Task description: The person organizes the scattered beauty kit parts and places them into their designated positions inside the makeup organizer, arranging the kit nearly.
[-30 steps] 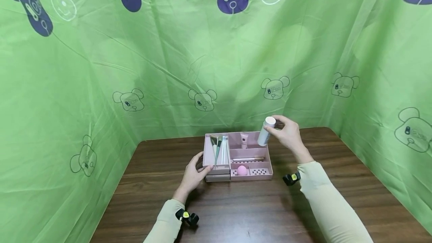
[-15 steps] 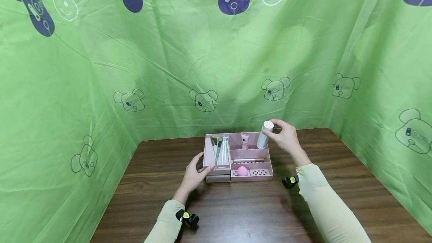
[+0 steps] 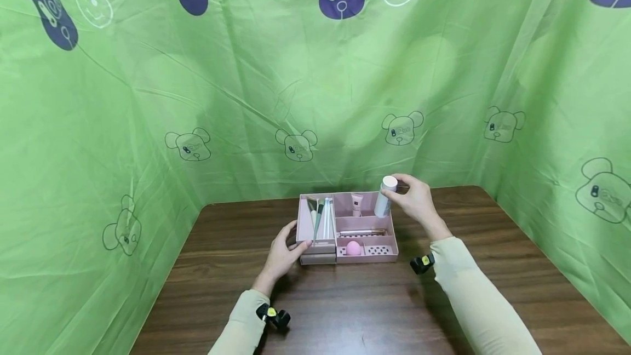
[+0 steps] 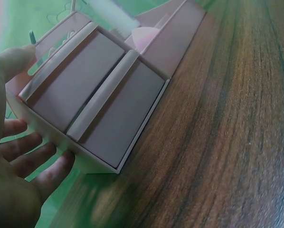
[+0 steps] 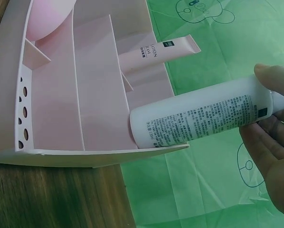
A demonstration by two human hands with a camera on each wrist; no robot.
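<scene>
A pink desktop organizer [image 3: 367, 260] with compartments and two front drawers [image 4: 85, 71] stands on the table. My right hand [image 3: 419, 200] pinches a white bottle [image 3: 382, 204] near its capped top. The bottle leans slightly, its lower end inside the back right compartment, seen also in the right wrist view as the printed bottle [image 5: 194, 114]. Whether its base touches the floor there is hidden. At the organizer's left front corner, my left hand [image 3: 282, 255] holds the side, thumb over the top edge and fingers [image 4: 54, 173] against the wall. Beside the bottle stands a small pink tube [image 5: 158, 53].
Makeup brushes [image 3: 320, 215] lie in the left tray. A slim pen-like stick [image 3: 362, 232] lies in the middle compartment, and a pink sponge ball [image 3: 353, 248] in a front one. Wooden table [image 3: 355, 311] surrounds the organizer; green cloth [image 3: 246, 97] hangs behind it.
My right hand has brought the white bottle down and slightly left into the back right compartment, and it stands more upright. My left hand has stayed on the organizer.
</scene>
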